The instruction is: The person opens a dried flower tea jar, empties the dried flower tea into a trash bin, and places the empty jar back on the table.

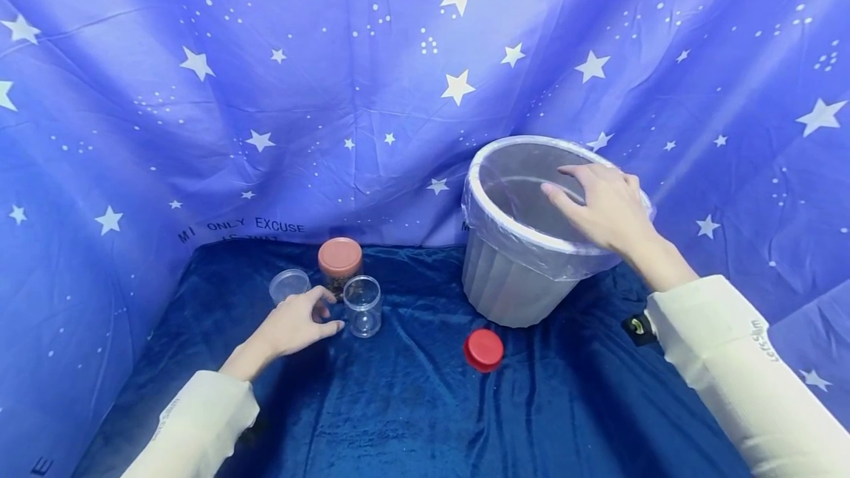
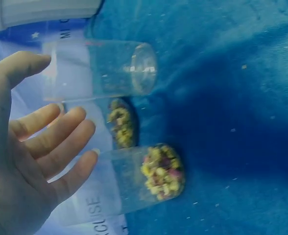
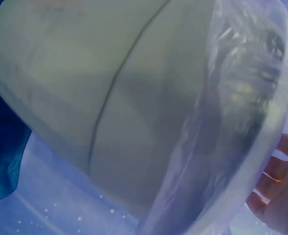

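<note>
My left hand [image 1: 299, 323] is beside an empty clear jar [image 1: 364, 308] with no lid, its thumb and fingers apart and holding nothing. In the left wrist view, a second clear jar [image 2: 161, 174] has dried flower heads at its bottom and stands near the little finger. A jar with a pink lid [image 1: 340, 257] stands behind, also with dried flowers in it. Over the mouth of a grey trash bin [image 1: 511, 290] hangs my right hand [image 1: 609, 209], fingers spread and nothing in them. Clear plastic bag [image 3: 193, 147] lines the bin and folds over its rim.
A red round lid [image 1: 485, 350] lies on the dark blue cloth [image 1: 412, 404], in front of the bin. Behind everything hangs a blue curtain [image 1: 319, 109] with white stars. A small black object [image 1: 639, 329] shows by the right cuff.
</note>
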`<move>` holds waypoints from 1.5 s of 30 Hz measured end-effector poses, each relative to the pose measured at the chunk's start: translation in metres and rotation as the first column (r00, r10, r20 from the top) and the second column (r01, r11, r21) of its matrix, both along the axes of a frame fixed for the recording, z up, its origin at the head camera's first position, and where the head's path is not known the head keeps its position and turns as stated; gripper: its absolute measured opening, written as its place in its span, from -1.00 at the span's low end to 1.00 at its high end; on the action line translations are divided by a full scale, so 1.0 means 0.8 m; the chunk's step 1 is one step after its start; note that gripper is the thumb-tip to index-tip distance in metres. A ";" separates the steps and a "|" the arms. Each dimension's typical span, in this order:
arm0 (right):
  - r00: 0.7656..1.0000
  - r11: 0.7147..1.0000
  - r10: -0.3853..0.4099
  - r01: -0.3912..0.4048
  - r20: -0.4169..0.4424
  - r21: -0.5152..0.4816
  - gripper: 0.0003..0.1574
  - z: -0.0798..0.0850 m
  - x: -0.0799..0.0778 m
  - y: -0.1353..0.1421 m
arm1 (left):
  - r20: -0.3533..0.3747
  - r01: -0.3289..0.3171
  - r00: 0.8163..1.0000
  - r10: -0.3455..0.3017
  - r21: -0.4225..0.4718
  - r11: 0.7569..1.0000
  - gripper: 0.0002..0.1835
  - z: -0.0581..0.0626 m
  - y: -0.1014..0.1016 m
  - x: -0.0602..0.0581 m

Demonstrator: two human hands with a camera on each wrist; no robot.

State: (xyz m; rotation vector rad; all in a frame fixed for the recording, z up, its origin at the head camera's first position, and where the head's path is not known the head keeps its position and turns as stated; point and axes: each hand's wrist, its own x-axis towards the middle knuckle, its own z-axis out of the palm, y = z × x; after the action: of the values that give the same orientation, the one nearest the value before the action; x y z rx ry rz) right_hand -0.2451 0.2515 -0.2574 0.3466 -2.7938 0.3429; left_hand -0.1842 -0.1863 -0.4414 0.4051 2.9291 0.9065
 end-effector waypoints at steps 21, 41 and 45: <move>0.982 0.979 0.188 -0.186 0.015 -0.080 -0.31 -0.023 0.003 -0.067 | -0.125 -0.051 0.990 0.061 0.082 0.995 -0.73 0.043 -0.034 -0.010; 0.832 0.878 0.478 -0.457 -0.281 0.139 -0.54 -0.076 0.023 -0.147 | -0.060 -0.273 0.956 0.288 0.184 0.944 -0.40 0.009 -0.099 -0.013; 0.853 0.874 0.485 -0.463 -0.192 0.148 -0.52 -0.092 0.024 -0.149 | -0.045 -0.272 0.957 0.287 0.205 0.940 -0.45 0.001 -0.103 -0.011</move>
State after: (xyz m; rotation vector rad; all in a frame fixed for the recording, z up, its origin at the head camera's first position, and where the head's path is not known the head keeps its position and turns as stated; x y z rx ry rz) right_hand -0.2258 0.1323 -0.3313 1.0425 -2.4744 0.2538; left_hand -0.1928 -0.2686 -0.4409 0.0249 3.0251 1.2484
